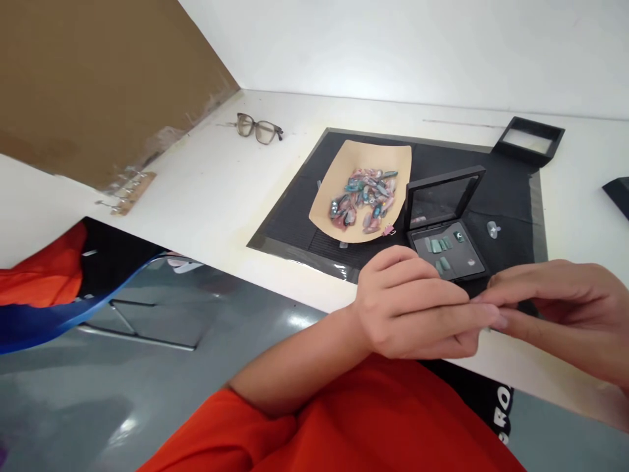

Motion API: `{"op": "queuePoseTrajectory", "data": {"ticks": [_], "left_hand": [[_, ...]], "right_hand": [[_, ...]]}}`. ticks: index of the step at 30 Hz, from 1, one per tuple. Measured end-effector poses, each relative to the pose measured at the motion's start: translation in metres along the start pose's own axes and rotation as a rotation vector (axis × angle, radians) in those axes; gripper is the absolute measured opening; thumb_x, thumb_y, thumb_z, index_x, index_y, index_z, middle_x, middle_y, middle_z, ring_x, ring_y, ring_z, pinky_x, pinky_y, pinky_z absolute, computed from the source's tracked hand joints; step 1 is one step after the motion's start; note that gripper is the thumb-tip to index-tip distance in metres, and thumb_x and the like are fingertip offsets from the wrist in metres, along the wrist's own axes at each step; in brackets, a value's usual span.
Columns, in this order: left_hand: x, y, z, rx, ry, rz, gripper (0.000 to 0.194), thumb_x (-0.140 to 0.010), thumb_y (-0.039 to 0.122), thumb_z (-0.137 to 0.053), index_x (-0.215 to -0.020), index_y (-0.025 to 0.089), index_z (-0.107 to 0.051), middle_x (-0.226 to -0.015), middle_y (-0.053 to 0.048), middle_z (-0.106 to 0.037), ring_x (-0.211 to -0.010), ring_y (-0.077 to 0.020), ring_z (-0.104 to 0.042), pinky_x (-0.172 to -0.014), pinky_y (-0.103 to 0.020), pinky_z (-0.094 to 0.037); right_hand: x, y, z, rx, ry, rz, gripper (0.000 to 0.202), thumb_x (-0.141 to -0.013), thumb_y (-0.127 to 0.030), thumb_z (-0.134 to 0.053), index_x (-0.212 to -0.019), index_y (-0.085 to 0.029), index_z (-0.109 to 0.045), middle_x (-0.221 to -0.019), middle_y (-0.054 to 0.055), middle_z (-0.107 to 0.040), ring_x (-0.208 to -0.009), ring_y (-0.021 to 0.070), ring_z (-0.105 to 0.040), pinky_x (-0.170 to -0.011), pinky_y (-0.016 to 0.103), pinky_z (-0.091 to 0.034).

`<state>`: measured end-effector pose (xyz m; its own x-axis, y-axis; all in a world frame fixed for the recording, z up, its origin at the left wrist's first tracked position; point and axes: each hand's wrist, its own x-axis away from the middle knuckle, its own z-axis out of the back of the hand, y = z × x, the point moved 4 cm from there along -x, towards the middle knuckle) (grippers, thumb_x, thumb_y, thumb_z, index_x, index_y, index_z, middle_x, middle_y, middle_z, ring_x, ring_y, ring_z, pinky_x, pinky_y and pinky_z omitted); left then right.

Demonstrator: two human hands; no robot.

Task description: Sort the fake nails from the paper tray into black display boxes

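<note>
My left hand (417, 308) is closed in front of an open black case (466, 262), its fingertips meeting those of my right hand (565, 308). My right hand is pinched at the same spot; whatever sits between the fingertips is too small and hidden to name. Inside the case lie several green nail tips (439, 245) on a grey pad, and its clear lid (439, 200) stands raised. Left of the case, a tan paper tray (327, 190) holds a pile of pink, teal and clear nail tips (368, 193). A small clear piece (493, 229) lies right of the case.
A black mat (289, 216) is taped to the white table (206, 216). Glasses (260, 129) rest at the back left, a black frame (531, 140) at the back right. Another black object (618, 195) is at the right edge. A wooden piece with clips (128, 195) lies left.
</note>
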<state>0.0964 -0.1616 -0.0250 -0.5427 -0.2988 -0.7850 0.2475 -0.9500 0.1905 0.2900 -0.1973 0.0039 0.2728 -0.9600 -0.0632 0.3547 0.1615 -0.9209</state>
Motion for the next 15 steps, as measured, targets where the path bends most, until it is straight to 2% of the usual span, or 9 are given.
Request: {"op": "queuePoseTrajectory", "data": {"ticks": [2, 3, 10, 15], "left_hand": [[-0.002, 0.002, 0.005, 0.054, 0.153, -0.066, 0.017, -0.088, 0.015, -0.078, -0.098, 0.026, -0.085, -0.079, 0.011, -0.083, -0.066, -0.0096, -0.066, -0.069, -0.03, -0.054], [-0.003, 0.001, 0.005, 0.07, 0.193, -0.078, 0.016, -0.088, 0.013, -0.078, -0.099, 0.023, -0.084, -0.082, 0.01, -0.085, -0.067, -0.0102, -0.066, -0.068, -0.031, -0.054], [0.001, -0.004, -0.008, -0.004, 0.325, -0.12, 0.008, -0.1, 0.024, -0.076, -0.103, 0.023, -0.083, -0.081, 0.011, -0.085, -0.065, -0.0106, -0.063, -0.065, -0.032, -0.049], [-0.001, -0.005, -0.014, -0.009, 0.43, -0.135, 0.011, -0.101, 0.018, -0.072, -0.101, 0.024, -0.082, -0.076, 0.011, -0.082, -0.061, -0.0101, -0.058, -0.061, -0.032, -0.046]], "right_hand": [[0.002, 0.002, 0.001, 0.048, 0.021, 0.044, 0.017, -0.098, -0.051, -0.086, -0.095, -0.036, -0.094, -0.071, 0.002, -0.084, -0.057, 0.0165, -0.075, -0.052, 0.024, -0.059], [0.002, 0.003, 0.001, 0.069, 0.034, 0.063, 0.018, -0.098, -0.052, -0.086, -0.097, -0.036, -0.094, -0.069, 0.001, -0.082, -0.056, 0.0161, -0.074, -0.052, 0.024, -0.059], [0.003, 0.005, 0.005, 0.223, 0.139, 0.121, 0.023, -0.101, -0.06, -0.083, -0.096, -0.039, -0.091, -0.071, -0.002, -0.082, -0.057, 0.0127, -0.072, -0.053, 0.02, -0.058], [0.007, 0.004, 0.008, 0.329, 0.17, 0.184, 0.021, -0.104, -0.059, -0.078, -0.106, -0.042, -0.092, -0.077, -0.003, -0.086, -0.059, 0.0139, -0.077, -0.053, 0.02, -0.061]]}}
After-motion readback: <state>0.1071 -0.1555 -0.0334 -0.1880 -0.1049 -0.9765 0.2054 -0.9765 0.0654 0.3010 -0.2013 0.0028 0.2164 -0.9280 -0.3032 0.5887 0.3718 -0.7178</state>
